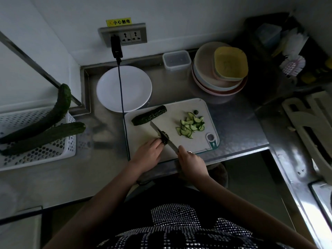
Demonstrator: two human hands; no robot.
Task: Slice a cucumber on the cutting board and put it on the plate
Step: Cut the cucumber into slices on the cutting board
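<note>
A cutting board (195, 108) lies on the steel counter (239, 126), near the middle of the view. At its near left edge the left hand (148, 152) holds a small cucumber piece (165, 138) in place, fingers curled with the tips pressing on it. The right hand (191, 161) grips the handle of a knife (157, 129), fingers wrapped round it; the blade runs toward 11 o'clock across the board and sits on the small piece, just beside the left fingertips.

A cucumber half (149, 115) lies on the board at 11 o'clock from the knife tip, skin up, almost touching it. A heap of cut slices (191, 125) lies at 3 o'clock from the blade, well apart from both hands. The white plate (124, 88) stands on the counter at 11 o'clock from the board, its rim just beside the board's far left corner.

At 9 o'clock a white basket (38, 151) holds two whole cucumbers (45, 134). At 1 o'clock from the board stands a stack of bowls (219, 69), with a clear lidded box (177, 60) just left of it. A black cable (123, 105) hangs from the wall socket (124, 34) across the plate.
</note>
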